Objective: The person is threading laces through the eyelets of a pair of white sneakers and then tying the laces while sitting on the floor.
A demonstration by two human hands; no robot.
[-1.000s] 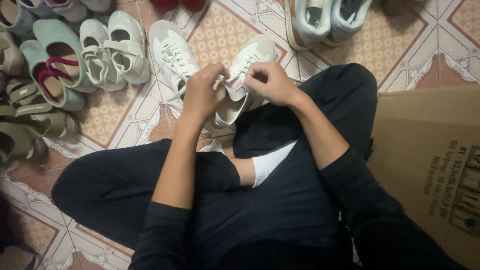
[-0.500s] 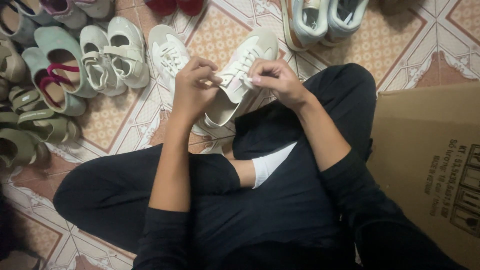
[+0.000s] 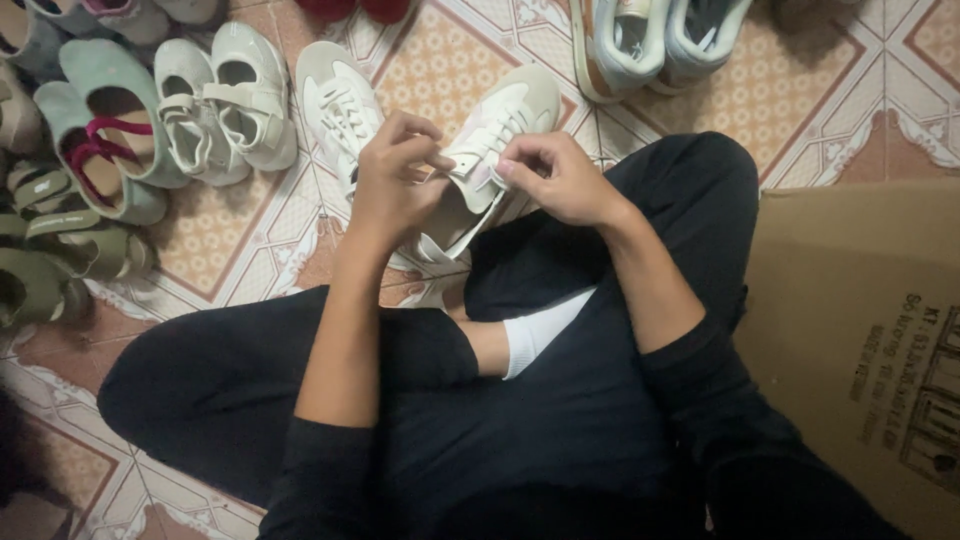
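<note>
**Both hands on the sneaker's laces**

You held the cream sneaker (image 3: 490,150) above your crossed legs, over the tiled floor (image 3: 250,230). Your left hand (image 3: 392,180) and right hand (image 3: 555,175) each had fingers pinched shut on its laces (image 3: 470,165). The shoe looked light, with a soft upper and firmer sole; the thin, limp laces seemed best gripped near the eyelets. Its mate (image 3: 340,105) lay just beside.
</note>
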